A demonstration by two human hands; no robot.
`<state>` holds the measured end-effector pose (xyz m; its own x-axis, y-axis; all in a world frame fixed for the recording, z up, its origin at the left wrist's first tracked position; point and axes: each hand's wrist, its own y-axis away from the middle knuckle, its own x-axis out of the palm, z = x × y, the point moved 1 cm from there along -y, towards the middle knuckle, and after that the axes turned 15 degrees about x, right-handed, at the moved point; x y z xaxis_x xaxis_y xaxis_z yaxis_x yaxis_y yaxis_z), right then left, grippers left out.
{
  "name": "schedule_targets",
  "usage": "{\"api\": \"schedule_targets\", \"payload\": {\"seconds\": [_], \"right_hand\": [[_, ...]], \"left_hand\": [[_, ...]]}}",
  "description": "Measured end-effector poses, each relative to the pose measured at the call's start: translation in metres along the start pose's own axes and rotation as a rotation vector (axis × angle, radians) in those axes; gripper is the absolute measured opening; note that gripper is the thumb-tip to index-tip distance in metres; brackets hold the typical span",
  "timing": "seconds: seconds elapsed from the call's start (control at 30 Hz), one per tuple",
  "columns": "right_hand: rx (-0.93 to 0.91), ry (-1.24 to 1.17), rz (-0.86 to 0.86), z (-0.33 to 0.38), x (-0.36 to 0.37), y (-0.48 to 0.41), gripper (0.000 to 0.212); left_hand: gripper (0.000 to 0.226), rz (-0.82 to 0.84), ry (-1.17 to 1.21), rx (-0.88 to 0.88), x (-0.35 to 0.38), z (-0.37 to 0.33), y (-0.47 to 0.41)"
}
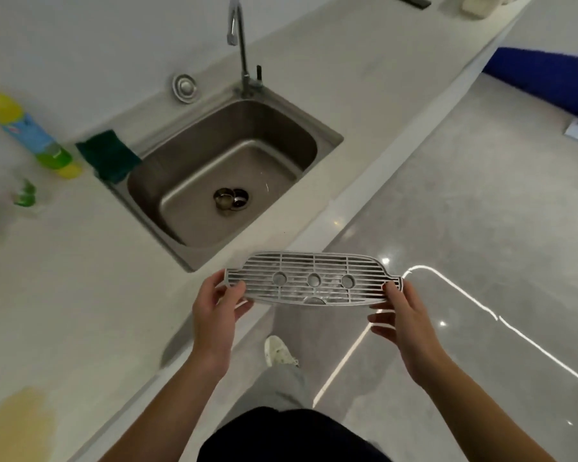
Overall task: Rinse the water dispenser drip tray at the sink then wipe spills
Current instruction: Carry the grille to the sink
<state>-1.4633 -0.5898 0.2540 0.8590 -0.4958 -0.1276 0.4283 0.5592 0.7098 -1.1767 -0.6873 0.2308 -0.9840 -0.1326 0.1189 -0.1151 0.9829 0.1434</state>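
At the far left of the pale surface [90, 248], a bottle [27, 128] lies tilted, with a red cap, a yellow-green body and a blue label. Just below it a small green item [25, 194] shows, too blurred to identify. A yellowish stain [17, 421] marks the surface at the lower left corner.

A dark green sponge [109, 155] rests on the left rim of the sink [327, 135], overhanging the basin slightly. The sink is a stainless steel basin set into the surface; its drain [231, 199] sits near the basin centre. A round metal fitting [184, 87] is mounted behind the basin, and a curved tap [239, 45] rises just to its right, with the spout pointing down toward the basin.

The left hand [214, 315] pinches the left end of the drip tray [314, 281], thumb on top and fingers beneath. The drip tray is a grey slotted grille with three round recesses. It is held level in the air, in front of the sink and above the edge of the surface and the floor [447, 228]. The right hand [404, 325] pinches the right end of the tray in the same manner.

A shoe [278, 351] stands on the glossy grey floor below the tray. A blue object [544, 75] occupies the upper right.
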Motion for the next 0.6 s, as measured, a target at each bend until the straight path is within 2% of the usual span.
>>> {"api": "schedule_targets", "payload": {"seconds": [0.27,0.6], "right_hand": [[0.012,0.080,0.044,0.110,0.031,-0.099,0.024],[-0.002,0.282,0.267,0.240,0.093,-0.230,0.021]], "left_hand": [[0.024,-0.133,0.063,-0.028,0.054,-0.005,-0.104],[0.033,-0.404,0.132,-0.031,0.097,-0.005,-0.198]]}}
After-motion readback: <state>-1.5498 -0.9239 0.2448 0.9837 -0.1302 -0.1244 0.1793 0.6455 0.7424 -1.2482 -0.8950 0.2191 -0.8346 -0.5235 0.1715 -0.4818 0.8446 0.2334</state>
